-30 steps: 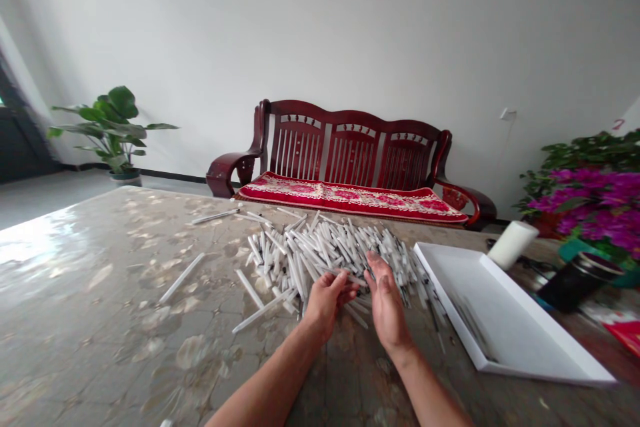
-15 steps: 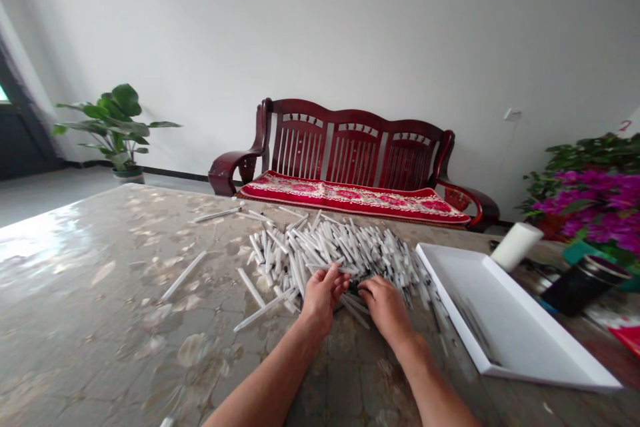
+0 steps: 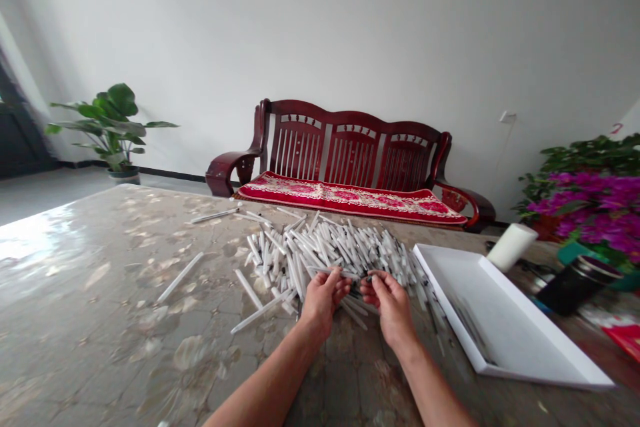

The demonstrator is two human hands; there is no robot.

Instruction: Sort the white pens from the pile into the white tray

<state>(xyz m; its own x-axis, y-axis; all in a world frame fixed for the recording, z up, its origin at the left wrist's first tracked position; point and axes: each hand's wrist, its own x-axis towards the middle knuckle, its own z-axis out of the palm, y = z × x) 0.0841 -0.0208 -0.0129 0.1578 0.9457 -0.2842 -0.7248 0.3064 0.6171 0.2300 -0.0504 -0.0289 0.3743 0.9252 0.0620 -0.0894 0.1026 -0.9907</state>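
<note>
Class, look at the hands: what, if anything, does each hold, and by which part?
The left hand pinches a whitish tube partway along. The right hand pinches a small dark piece; which part is too small to tell.

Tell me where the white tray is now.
In the head view, the white tray lies on the table at right, between the pile of white tubes and the black cup.

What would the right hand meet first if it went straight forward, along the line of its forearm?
Probably the pile of white sticks, just beyond the right hand; height is unclear, so it might pass above.
</note>
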